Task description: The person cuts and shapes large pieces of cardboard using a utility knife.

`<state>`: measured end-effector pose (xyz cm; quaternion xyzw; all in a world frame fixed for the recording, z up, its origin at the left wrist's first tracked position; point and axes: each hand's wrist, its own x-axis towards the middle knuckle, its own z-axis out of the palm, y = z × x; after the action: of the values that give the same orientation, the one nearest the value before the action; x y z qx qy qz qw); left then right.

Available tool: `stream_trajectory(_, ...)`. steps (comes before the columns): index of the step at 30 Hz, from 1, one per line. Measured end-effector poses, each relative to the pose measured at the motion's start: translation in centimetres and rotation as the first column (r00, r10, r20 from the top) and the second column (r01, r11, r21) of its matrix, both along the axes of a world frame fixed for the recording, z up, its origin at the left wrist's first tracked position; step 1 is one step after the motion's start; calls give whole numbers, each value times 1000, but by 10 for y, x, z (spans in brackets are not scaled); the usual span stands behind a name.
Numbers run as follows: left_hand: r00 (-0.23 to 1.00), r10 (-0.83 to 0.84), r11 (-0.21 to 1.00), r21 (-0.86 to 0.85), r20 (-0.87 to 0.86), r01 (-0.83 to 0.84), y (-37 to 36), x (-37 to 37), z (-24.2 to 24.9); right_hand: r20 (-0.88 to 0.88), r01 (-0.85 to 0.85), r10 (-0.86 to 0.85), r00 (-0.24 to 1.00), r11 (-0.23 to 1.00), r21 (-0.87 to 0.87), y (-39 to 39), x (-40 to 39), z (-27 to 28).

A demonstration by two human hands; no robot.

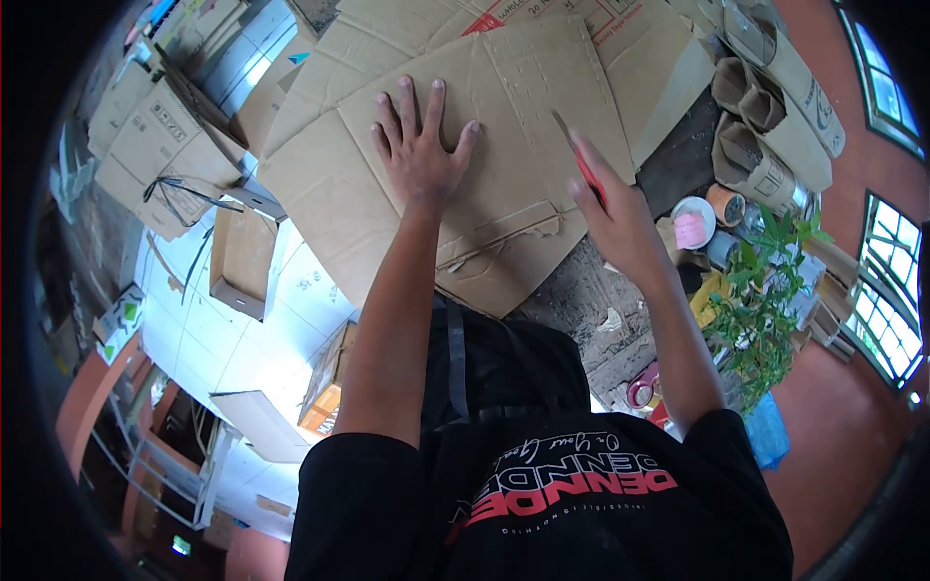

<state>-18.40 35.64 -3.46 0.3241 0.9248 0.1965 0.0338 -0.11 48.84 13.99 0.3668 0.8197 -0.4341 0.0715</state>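
Observation:
My left hand (pixel 421 155) lies flat with fingers spread on a sheet of brown cardboard (pixel 523 107). In my right hand (pixel 620 218) is a red utility knife (pixel 590 174), its blade pointing up and to the left over the sheet's right part. Small slits run in rows across the sheet near the blade. A torn strip shows along the sheet's near edge. More printed cardboard (pixel 639 48) lies under and beyond it.
On the right stand rolled cardboard tubes (pixel 741 160), a white cup (pixel 694 223), a tape roll (pixel 640 392) and a leafy plant (pixel 765 320). Left of the worktable, a shallow carton (pixel 244 254) and a cardboard box (pixel 160 145) sit over the tiled floor (pixel 208 339).

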Motion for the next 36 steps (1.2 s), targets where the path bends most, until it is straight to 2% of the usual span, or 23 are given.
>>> stream_trajectory(2, 1000, -5, 1000, -6, 1, 5, 1, 0, -1, 1, -56, 56, 998, 998, 28, 10, -46, -17)
stream_trajectory(3, 1000, -5, 1000, -12, -4, 5, 1, 0, 0, 60, -88, 86, 994, 996, 31, 13, -69, -25)
stream_trajectory(6, 1000, -10, 1000, -29, -10, 10, 2, -1, 0, 15, -154, 154, 988, 963, 222, 20, -119, -50)
stream_trajectory(9, 1000, -7, 999, -43, -12, 6, 0, -1, 0, 146, -265, 228, 963, 904, 336, 31, -142, -78)
stream_trajectory(12, 1000, -1, 999, -36, -7, 1, 1, 2, 0, 231, -378, 320, 919, 883, 279, 38, -151, -66)
stream_trajectory(14, 1000, 7, 1000, -16, -9, -7, 1, 0, -1, 190, -390, 349, 918, 882, 264, 37, -133, -68)
stream_trajectory(15, 999, -31, 999, -20, -12, 31, 1, -3, 1, 166, -396, 364, 917, 881, 259, 37, -122, -68)
stream_trajectory(17, 993, -115, 993, -31, -5, 115, -2, -3, 4, 231, -355, 300, 925, 901, 250, 25, -93, -56)
stream_trajectory(20, 991, -127, 991, -52, -31, 126, -3, -3, 3, 221, -220, 178, 959, 957, 187, 15, -58, -47)
stream_trajectory(27, 998, -5, 1000, -26, -61, 3, 3, 4, -2, 82, 7, -21, 996, 986, 167, 7, -41, -74)
stream_trajectory(30, 990, 139, 990, -9, -33, -140, 19, 19, 1, 37, -33, 26, 999, 975, 220, 26, -57, -81)
stream_trajectory(32, 970, 241, 971, 1, 24, -241, 35, 30, 8, 102, -109, 84, 991, 958, 266, 41, -75, -76)
stream_trajectory(35, 967, 227, 972, -92, 119, -217, 46, 29, 25, 154, -199, 159, 975, 934, 297, 62, -91, -73)
stream_trajectory(36, 980, 161, 987, -45, 117, -157, 45, 22, 23, 162, -223, 181, 970, 927, 301, 66, -95, -73)
